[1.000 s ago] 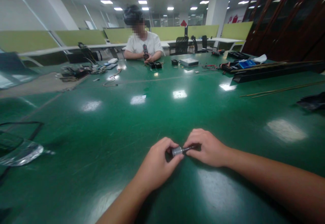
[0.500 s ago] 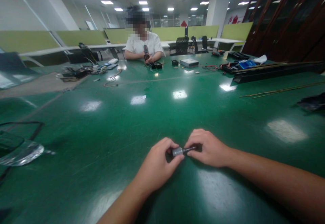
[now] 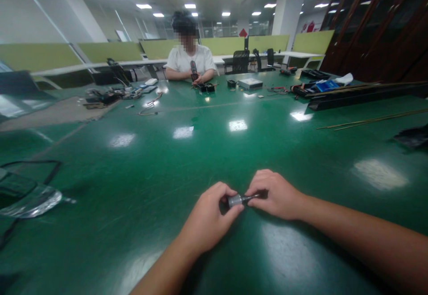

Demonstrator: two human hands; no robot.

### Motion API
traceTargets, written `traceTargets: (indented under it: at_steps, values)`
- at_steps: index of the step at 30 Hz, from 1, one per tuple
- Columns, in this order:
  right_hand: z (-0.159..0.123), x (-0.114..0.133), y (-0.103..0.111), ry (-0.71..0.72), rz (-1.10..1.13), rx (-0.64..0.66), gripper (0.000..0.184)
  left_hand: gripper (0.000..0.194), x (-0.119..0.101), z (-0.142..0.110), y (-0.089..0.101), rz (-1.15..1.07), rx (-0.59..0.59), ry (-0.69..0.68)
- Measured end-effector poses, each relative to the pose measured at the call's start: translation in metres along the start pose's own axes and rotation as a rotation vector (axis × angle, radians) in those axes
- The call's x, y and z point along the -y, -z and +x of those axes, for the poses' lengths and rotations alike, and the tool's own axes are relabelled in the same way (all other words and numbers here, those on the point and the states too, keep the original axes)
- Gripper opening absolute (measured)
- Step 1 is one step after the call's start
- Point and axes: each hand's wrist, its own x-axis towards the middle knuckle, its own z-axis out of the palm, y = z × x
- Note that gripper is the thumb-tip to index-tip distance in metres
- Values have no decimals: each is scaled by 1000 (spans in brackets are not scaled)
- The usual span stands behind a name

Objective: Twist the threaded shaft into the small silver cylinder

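Observation:
A small silver metal cylinder with a dark, narrower end lies level between my hands, just above or on the green table; I cannot tell which. My left hand pinches the silver part between thumb and fingers. From the other side, my right hand closes thumb and fingertips around the thin dark shaft that points right. The two hands are almost touching, and part of the shaft is hidden by the right fingers. What kind of tool or part this is does not show clearly.
Across the green table sits a person holding a dark handheld tool. At left lies a clear plastic thing with a black strap. A black channel, thin rods and a grey box lie farther off.
My view has shifted slightly. Both hands keep their grip on the cylinder and its shaft with hardly any movement. The person across has turned their head a little.

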Motion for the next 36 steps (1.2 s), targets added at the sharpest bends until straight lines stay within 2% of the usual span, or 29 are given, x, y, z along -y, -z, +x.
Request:
traceTargets:
  at_steps: [16,36]
  values:
    - [0,-1,1,-97,-61,-23,11,11,3,-1,2,52,-39,-19]
    - [0,-2,4,-90,-77,-42,6,12,9,0,2,58,-92,-51]
